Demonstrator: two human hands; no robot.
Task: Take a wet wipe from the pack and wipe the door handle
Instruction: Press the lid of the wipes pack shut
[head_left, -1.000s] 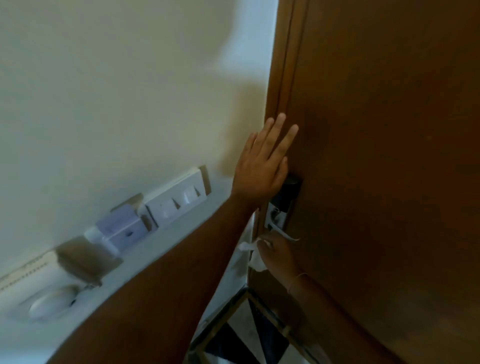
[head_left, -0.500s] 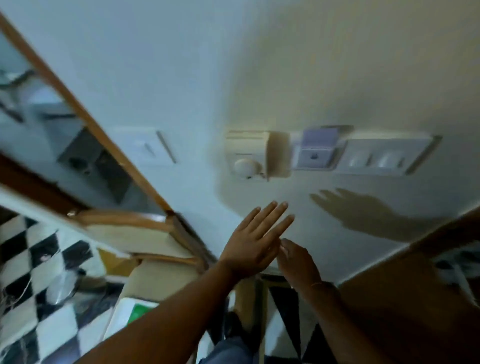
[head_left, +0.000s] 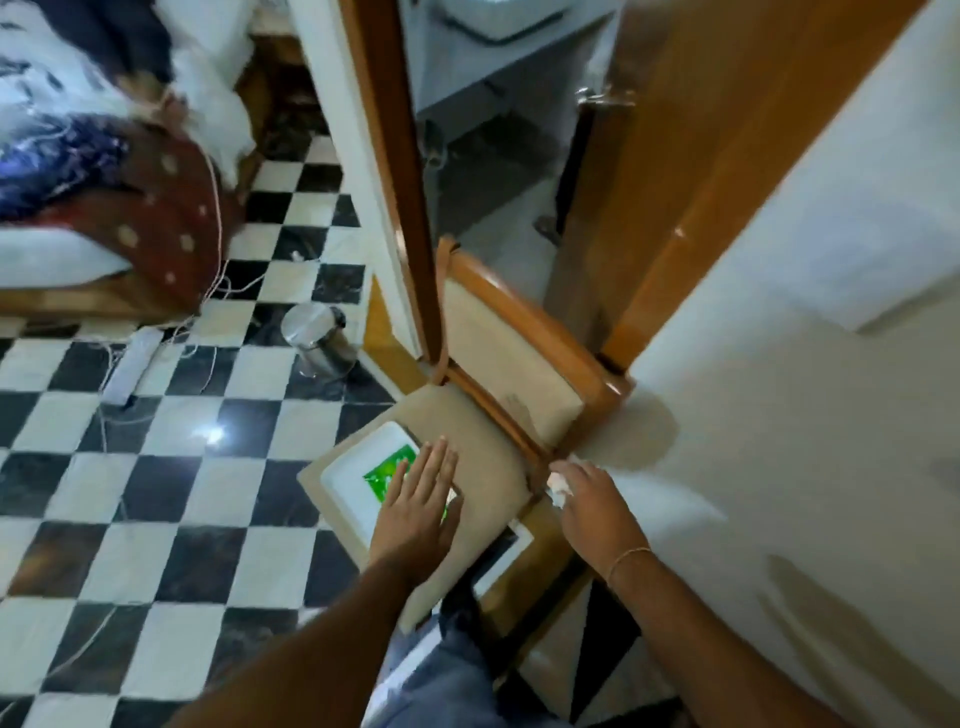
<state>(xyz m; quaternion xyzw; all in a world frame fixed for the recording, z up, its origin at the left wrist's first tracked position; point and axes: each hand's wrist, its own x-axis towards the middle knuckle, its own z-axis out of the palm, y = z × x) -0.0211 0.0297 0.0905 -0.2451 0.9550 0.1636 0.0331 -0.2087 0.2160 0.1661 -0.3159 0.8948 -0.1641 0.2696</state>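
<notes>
Both hands have swung from the wall to the chair: left hand (head_left: 418, 512), fingers flat together, rests on the white-and-green wipe pack (head_left: 370, 475); right hand (head_left: 592, 506) clutches a crumpled white wipe (head_left: 558, 487). Wiping seems done.

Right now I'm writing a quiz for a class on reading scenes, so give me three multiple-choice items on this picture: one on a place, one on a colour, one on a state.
1. Where does the wipe pack lie?
A. on the chair seat
B. on the floor
C. on the bed

2. What colours are the floor tiles?
A. red and grey
B. black and white
C. all brown

3. What is the right hand doing?
A. lying flat and empty
B. pressing a wall switch
C. holding a crumpled white wipe

Answers: 1 A, the pack rests on the beige seat under the left hand. 2 B, a checkerboard shows. 3 C, white wipe sticks out by its fingers.
</notes>
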